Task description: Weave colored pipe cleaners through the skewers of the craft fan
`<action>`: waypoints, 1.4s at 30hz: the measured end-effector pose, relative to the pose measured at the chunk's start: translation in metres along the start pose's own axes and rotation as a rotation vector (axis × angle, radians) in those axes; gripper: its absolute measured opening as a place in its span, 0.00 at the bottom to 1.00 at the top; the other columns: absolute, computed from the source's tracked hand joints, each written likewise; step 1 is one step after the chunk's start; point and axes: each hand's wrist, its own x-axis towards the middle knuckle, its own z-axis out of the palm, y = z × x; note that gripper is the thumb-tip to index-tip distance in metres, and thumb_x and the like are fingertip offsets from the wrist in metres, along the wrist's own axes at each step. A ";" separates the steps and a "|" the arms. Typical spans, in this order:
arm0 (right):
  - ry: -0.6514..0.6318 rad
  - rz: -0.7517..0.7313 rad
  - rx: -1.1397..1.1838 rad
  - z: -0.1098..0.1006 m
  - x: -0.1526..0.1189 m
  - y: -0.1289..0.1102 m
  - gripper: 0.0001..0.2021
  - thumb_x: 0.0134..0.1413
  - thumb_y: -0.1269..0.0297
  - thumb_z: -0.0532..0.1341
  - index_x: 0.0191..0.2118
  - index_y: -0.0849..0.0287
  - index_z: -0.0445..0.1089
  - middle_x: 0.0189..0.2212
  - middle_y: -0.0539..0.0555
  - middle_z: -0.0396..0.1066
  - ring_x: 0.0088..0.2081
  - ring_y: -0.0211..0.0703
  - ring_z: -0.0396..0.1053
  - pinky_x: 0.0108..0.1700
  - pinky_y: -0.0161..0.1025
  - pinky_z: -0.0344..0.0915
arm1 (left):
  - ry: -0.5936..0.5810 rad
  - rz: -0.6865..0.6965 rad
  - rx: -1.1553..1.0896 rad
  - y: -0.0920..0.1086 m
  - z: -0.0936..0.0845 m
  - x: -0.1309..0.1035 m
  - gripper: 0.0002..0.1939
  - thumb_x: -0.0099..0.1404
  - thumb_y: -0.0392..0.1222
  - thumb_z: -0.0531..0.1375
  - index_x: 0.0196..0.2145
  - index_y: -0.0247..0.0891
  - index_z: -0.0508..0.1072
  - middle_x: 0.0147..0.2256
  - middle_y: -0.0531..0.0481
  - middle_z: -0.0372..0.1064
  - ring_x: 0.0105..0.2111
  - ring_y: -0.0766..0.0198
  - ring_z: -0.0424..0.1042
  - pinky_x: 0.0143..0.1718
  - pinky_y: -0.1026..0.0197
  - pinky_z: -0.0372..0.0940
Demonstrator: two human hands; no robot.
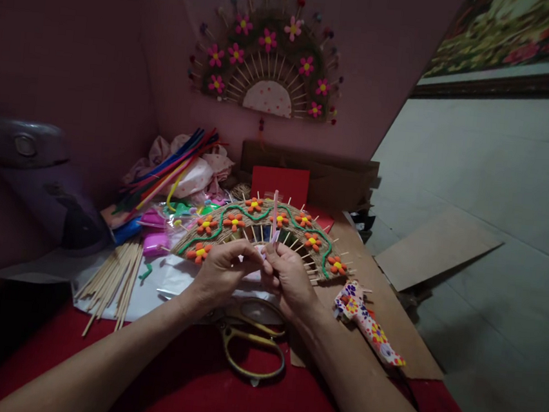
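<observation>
My left hand (232, 268) and my right hand (290, 275) meet over the middle of a fan-shaped craft piece (220, 212). The fan has a twine-wrapped band, thin wooden sticks, orange and yellow flowers and a wavy green trim. A thin pale pink strip (275, 209) stands up from my right fingers, which are pinched on its lower part. My left fingertips are closed together beside them, and what they grip is hidden. Scissors (254, 340) with worn yellowish handles lie just below my hands.
Left are wooden sticks (112, 278), coloured pipe cleaners (171, 167) and pink packets (155, 243). A flower-patterned glue gun (370, 322) rests on cardboard (402, 335) at right. Behind stands a red card (280, 184). A finished-looking fan (269, 56) hangs on the wall.
</observation>
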 end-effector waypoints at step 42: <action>0.135 -0.403 -0.709 0.001 -0.002 0.007 0.15 0.60 0.57 0.50 0.28 0.59 0.65 0.20 0.46 0.60 0.21 0.33 0.55 0.23 0.32 0.51 | 0.240 -0.308 -0.330 -0.003 -0.010 0.008 0.10 0.54 0.44 0.62 0.24 0.34 0.68 0.18 0.56 0.62 0.15 0.73 0.58 0.14 0.69 0.56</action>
